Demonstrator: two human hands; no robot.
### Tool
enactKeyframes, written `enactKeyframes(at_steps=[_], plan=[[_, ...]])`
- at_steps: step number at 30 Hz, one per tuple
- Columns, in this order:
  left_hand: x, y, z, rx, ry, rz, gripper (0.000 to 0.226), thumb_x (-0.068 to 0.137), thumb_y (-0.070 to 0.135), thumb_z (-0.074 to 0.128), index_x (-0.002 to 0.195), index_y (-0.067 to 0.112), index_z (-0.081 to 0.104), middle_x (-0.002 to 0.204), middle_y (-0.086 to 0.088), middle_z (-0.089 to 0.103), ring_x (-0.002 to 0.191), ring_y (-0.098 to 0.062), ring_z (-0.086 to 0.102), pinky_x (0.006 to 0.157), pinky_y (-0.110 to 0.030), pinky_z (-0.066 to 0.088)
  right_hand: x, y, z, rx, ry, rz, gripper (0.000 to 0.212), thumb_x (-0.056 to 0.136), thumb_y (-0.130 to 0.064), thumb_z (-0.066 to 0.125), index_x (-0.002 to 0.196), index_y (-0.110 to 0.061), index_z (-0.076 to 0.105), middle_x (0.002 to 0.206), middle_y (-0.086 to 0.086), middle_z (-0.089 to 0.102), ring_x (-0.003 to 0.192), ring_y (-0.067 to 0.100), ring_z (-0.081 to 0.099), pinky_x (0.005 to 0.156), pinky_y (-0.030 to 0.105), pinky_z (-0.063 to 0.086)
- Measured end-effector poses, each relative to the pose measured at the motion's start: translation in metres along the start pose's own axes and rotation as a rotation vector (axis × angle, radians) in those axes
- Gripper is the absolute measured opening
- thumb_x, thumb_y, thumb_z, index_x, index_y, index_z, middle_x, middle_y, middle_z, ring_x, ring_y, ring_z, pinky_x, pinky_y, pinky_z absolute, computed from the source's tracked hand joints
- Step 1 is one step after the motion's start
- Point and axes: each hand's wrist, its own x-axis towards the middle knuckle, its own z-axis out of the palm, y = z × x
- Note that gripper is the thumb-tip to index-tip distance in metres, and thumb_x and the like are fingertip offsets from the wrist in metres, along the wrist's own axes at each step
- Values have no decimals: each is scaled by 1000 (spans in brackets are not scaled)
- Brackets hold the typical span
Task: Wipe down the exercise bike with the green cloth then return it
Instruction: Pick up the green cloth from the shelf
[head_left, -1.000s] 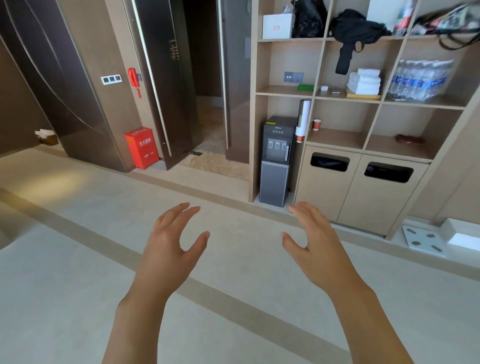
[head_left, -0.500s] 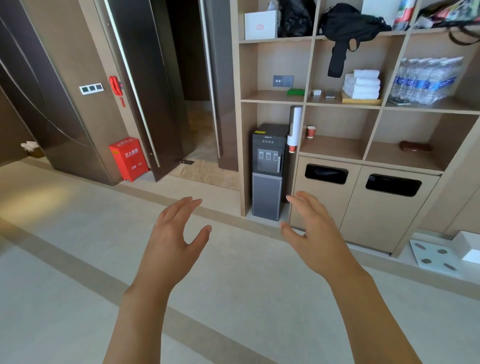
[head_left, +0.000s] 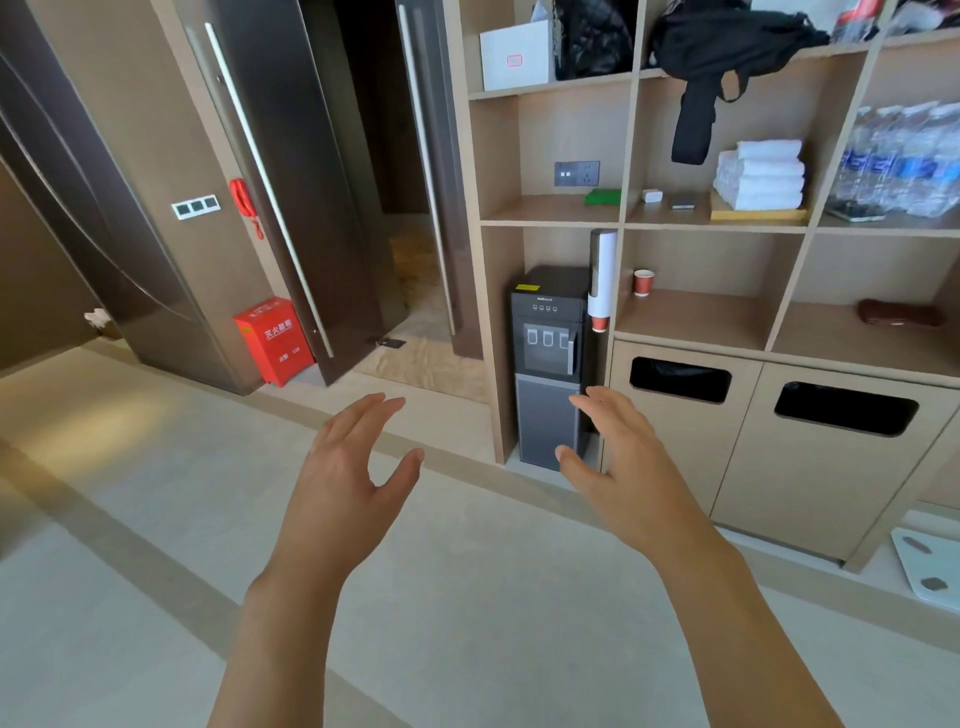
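Room: a pale floor (head_left: 156, 597) with darker bands runs up to a wall of open wooden shelving (head_left: 626, 156); dark doors (head_left: 311, 182) stand ajar at left, and a red box (head_left: 274, 340) sits on the floor beside them.
Change of view: compared with a second ago the shelving fills more of the frame and has slid leftward, so the person appears to have walked nearer.
Green cloth: the green cloth (head_left: 602, 197) lies folded on a middle shelf, just below a wall socket (head_left: 576, 173) and above the black water dispenser (head_left: 550, 364).
Left hand: the left hand (head_left: 348, 467) is raised, fingers straight and slightly spread, holding nothing, as before.
Right hand: the right hand (head_left: 623, 462) is likewise empty, fingers extended and loosely apart, well below the cloth.
Exercise bike: not in view.
Meaning for the task: this looks like the very start, the approach to fetch the cloth; a reach up to that shelf seems to come next.
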Motion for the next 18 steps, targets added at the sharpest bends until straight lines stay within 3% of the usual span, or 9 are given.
enactKeyframes(at_steps=[12,15,18], plan=[[173,-47,85,-91,-51,42,56,97,48,66,149,36,53,159,12,48,150,-15,39,119,-46,41,154,59,54,-139,20,103,64,101,-59,55,157,-48,28,168,-23,19,155,14,26,120,36,30],[228,-65,96,-111,-67,55,55,97,47,66,149,36,53,159,12,48,150,-16,38,116,-49,47,206,58,66,-167,21,113,63,101,-55,57,158,-45,30,168,-21,21,155,12,26,121,34,28],[275,-84,105,-116,-72,78,55,97,48,65,149,38,52,160,14,47,151,-15,38,119,-45,40,251,55,79,-192,33,130,64,102,-53,57,160,-40,32,169,-18,23,156,12,25,123,36,28]])
